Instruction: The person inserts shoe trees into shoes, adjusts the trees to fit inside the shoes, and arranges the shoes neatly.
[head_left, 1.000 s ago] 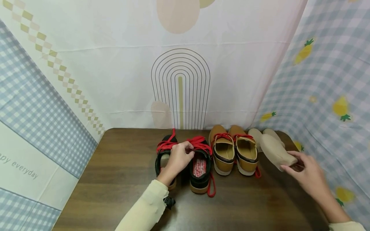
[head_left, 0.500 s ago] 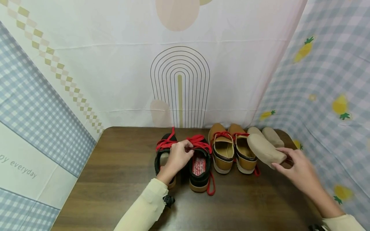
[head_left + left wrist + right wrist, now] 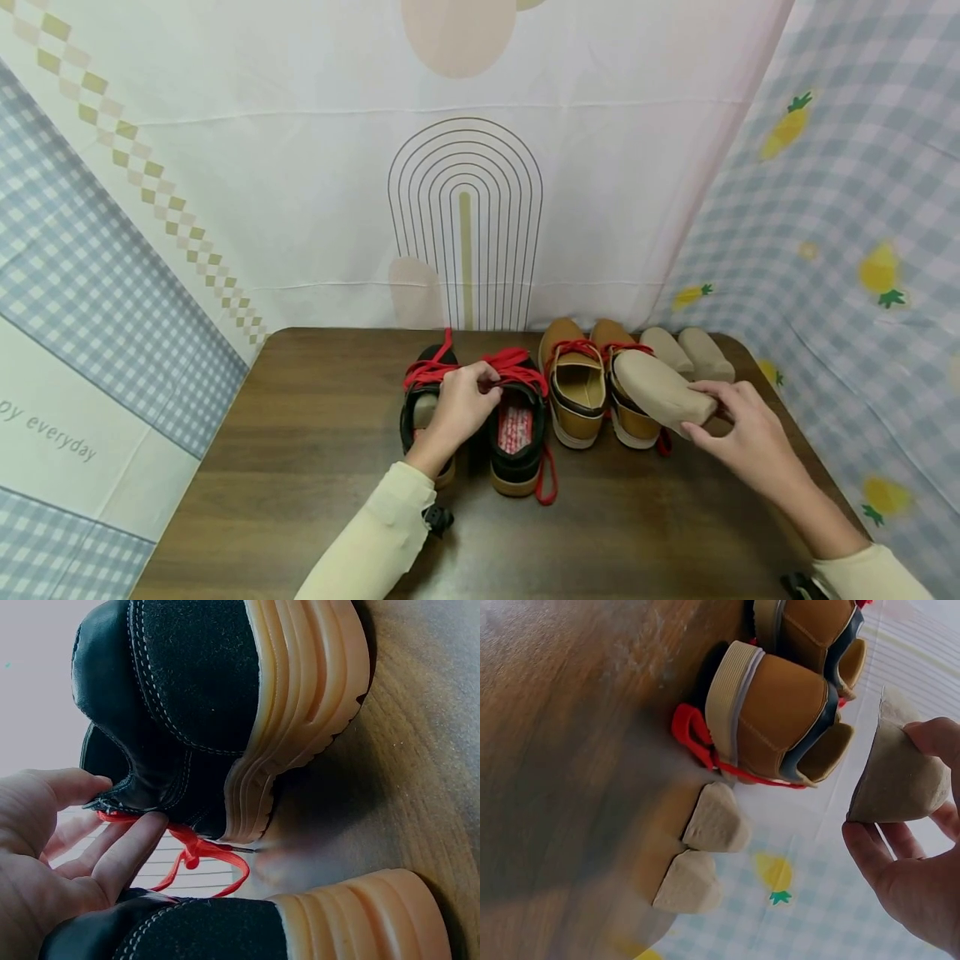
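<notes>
My left hand (image 3: 467, 406) pinches the edge of the right black shoe's (image 3: 516, 467) opening beside its red laces (image 3: 512, 367); in the left wrist view the thumb lies on the collar (image 3: 112, 769). The left black shoe (image 3: 408, 417) stands partly behind this hand, with something beige inside. My right hand (image 3: 750, 429) grips the narrow end of a beige molded shoe insert (image 3: 660, 387), raised over the right tan shoe (image 3: 636, 429), and covers part of its opening. Beside it stands the other tan shoe (image 3: 577, 400).
Two more beige inserts (image 3: 666, 346) lie at the table's back right corner. A red lace loop (image 3: 547, 475) trails by the black shoe's heel. The brown wooden table (image 3: 300, 467) meets a white cloth backdrop (image 3: 322, 208), with checked cloth (image 3: 885, 350) on the right.
My right hand has carried the beige shoe insert leftward, from beside the tan shoes to over the right tan one. The left hand stays on the black shoe.
</notes>
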`<state>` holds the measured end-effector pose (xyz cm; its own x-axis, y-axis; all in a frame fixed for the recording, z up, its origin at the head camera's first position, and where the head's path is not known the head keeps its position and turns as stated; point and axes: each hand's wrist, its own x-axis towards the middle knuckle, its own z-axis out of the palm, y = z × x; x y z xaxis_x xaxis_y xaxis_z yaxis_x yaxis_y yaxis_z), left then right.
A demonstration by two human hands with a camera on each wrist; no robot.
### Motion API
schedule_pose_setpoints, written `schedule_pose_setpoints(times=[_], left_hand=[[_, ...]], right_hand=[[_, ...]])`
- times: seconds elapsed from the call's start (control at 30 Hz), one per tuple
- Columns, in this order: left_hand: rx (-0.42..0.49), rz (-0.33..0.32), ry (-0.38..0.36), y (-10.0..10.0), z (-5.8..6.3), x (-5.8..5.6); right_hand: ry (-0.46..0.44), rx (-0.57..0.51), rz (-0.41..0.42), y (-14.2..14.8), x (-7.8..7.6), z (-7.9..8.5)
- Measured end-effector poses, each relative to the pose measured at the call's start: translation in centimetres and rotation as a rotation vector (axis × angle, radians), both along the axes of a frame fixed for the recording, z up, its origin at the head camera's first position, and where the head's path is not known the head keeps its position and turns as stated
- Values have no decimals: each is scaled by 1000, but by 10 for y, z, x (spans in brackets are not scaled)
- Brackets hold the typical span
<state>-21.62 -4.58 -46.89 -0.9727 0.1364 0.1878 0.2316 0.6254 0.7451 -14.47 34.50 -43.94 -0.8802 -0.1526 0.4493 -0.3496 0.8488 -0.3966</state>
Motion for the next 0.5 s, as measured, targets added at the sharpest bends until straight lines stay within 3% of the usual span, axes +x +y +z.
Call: schedule_pose_setpoints(times=[0.5], left_hand=[[22, -6, 6, 0, 1, 0]], right_hand=[[3, -3, 88, -22, -1, 2]])
